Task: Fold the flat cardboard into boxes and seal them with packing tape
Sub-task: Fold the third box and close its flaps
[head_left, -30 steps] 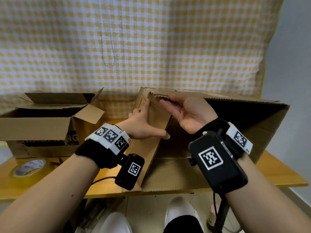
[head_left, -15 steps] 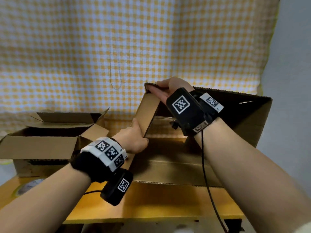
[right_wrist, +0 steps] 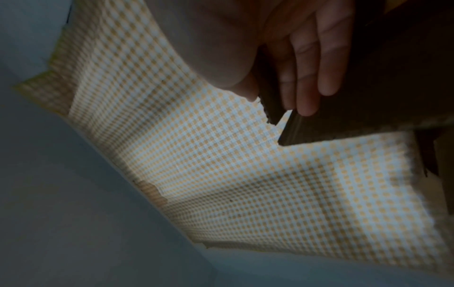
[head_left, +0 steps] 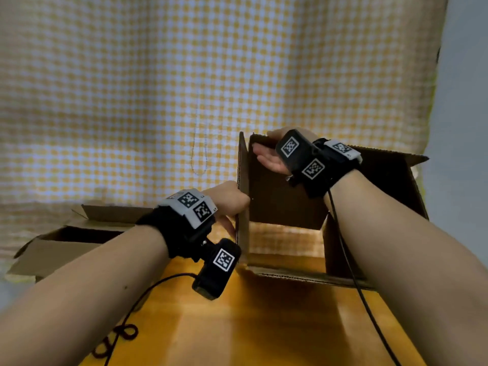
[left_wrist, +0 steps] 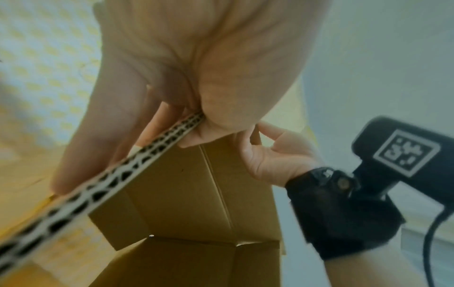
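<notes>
**2 hands hold a box open**

The left hand sits in the middle of the head view. It pinches the near edge of the box, thumb on one side and fingers on the other. The left wrist view shows the wavy cut edge of the card squeezed between them.

The right hand is higher, a little right of the middle. Its fingers lie straight along the inside of the box top and its thumb is over the outside, so it holds that top edge.

The box stands on a yellow table, open toward the camera, in the right half of the frame. A second box sits at the lower left. A yellow checked cloth hangs behind.
</notes>
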